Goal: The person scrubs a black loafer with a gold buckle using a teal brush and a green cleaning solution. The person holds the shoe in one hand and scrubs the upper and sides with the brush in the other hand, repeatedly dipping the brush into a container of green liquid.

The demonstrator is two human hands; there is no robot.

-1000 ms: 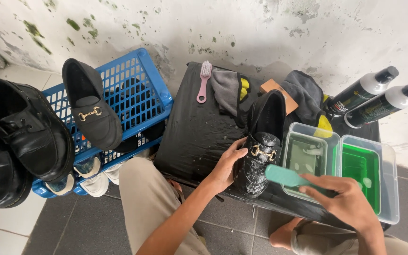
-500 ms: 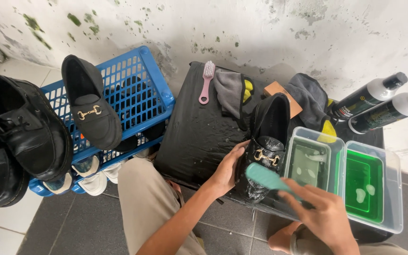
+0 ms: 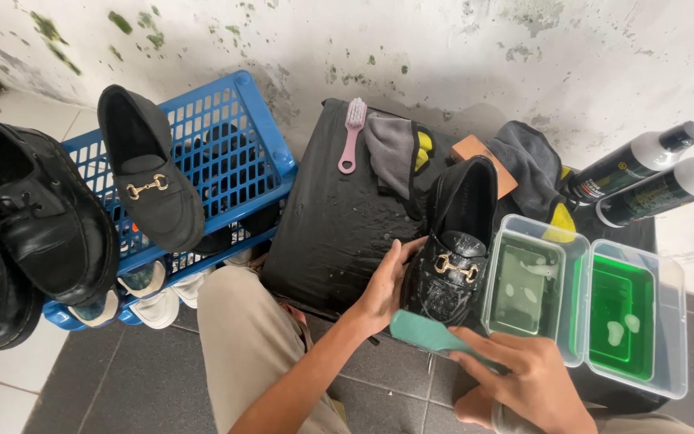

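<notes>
Left hand (image 3: 387,285) steadies wet black loafer (image 3: 451,249) at surface's (image 3: 331,225) front edge. Right hand (image 3: 528,378) closed round teal brush (image 3: 431,333) at toe. Loafer sudsy, scrubbing seemingly midway; matching loafer (image 3: 150,181) on blue basket (image 3: 226,137) looks dry.

Single head-worn view, steeply downward, close over lap, facing the stained wall (image 3: 443,48).

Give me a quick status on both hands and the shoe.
Left hand steadying black loafer. Right hand gripping teal brush at the toe. Green-water tubs close alongside.
</notes>
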